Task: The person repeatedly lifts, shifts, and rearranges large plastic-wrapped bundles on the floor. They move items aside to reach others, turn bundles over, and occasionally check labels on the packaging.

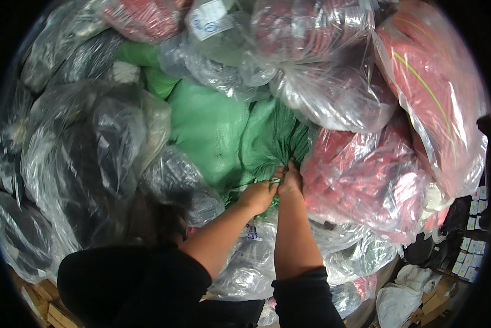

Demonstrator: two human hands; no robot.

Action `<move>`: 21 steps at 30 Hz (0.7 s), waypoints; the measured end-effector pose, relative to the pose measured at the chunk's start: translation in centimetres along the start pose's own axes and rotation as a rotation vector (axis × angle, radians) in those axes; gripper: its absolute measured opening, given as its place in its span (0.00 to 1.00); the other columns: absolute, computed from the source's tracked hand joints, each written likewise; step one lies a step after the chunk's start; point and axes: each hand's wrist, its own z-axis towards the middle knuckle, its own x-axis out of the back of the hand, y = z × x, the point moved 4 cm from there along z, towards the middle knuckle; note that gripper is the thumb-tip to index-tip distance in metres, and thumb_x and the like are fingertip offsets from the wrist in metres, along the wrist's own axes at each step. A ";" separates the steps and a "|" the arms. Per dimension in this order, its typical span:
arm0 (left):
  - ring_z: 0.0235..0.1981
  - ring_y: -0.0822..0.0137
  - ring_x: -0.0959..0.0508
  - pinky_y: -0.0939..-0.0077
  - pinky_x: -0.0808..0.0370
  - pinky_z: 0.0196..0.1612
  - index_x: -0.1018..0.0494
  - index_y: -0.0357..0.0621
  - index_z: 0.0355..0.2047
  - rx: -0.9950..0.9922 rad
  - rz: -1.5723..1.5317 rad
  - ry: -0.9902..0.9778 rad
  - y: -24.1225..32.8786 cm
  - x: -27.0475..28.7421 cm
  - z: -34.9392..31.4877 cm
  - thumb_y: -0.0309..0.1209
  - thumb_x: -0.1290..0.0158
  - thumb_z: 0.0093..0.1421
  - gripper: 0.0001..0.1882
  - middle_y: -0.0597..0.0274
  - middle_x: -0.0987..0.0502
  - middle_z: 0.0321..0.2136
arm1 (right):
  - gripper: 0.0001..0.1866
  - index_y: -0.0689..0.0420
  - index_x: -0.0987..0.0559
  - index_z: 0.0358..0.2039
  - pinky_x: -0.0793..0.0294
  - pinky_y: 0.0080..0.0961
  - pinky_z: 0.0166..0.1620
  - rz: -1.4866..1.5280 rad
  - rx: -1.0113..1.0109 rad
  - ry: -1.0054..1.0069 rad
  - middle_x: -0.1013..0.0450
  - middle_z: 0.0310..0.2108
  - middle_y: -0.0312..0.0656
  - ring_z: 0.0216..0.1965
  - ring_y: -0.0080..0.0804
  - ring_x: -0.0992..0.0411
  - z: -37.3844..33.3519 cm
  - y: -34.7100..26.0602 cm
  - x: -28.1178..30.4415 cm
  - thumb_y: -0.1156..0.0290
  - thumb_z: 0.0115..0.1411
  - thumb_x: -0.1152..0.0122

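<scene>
A large green woven sack (210, 123) lies in the middle of a heap of bags, its mouth gathered into tight folds toward me. My left hand (259, 195) is closed at the gathered neck, fingers pinched on the green fabric. Right beside it, my right hand (290, 179) grips the bunched folds too, its fingertips partly hidden in the cloth. The two hands touch or nearly touch. Frayed green edges of the sack hang below my left hand. Whether a cord is tied there is too small to tell.
Clear plastic bags of dark goods (92, 147) pile up at the left. Bags with red contents (360, 180) press close at the right, with a tall red one (431, 93) behind. Small white boxes (469, 257) stand at the far right. Cardboard (51, 306) lies at the lower left.
</scene>
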 end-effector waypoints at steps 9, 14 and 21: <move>0.37 0.46 0.18 0.53 0.21 0.39 0.20 0.36 0.34 -0.386 0.320 0.053 9.5 3.6 -15.1 0.32 0.52 0.62 0.13 0.43 0.19 0.33 | 0.13 0.58 0.29 0.44 0.44 0.24 0.22 0.041 0.170 -0.283 0.43 0.16 0.30 0.16 0.24 0.48 -18.4 0.1 2.0 0.61 0.72 0.55; 0.37 0.43 0.20 0.50 0.23 0.40 0.27 0.32 0.37 -0.600 0.488 -0.026 6.6 4.4 -15.7 0.34 0.56 0.65 0.16 0.38 0.21 0.31 | 0.09 0.59 0.30 0.33 0.37 0.26 0.25 0.155 0.320 -0.280 0.38 0.19 0.34 0.19 0.26 0.40 -17.9 3.6 3.2 0.69 0.69 0.50; 0.39 0.36 0.21 0.47 0.26 0.45 0.27 0.28 0.39 -0.057 0.158 -0.152 4.9 3.7 -10.0 0.42 0.57 0.67 0.23 0.32 0.22 0.34 | 0.12 0.61 0.25 0.37 0.30 0.29 0.27 -0.035 0.139 0.002 0.28 0.26 0.39 0.23 0.30 0.31 -14.0 1.9 1.8 0.64 0.69 0.47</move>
